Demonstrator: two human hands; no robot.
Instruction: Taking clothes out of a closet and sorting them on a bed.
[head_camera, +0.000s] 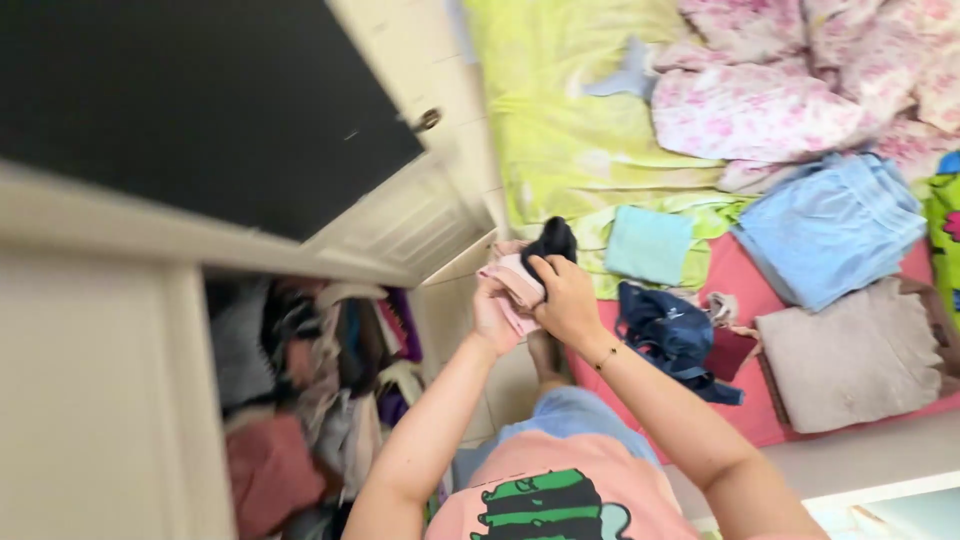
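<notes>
Hands meet beside the bed (560, 110): left hand (492, 318) cups pink cloth (512, 282), right hand (566, 300) pinches it with a black garment (551, 241), keeping both bundled.

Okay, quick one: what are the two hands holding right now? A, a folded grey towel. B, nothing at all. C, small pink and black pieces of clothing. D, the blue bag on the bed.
C: the left hand and right hand together grip small pink and black clothing, raised clear of the bed.
</notes>
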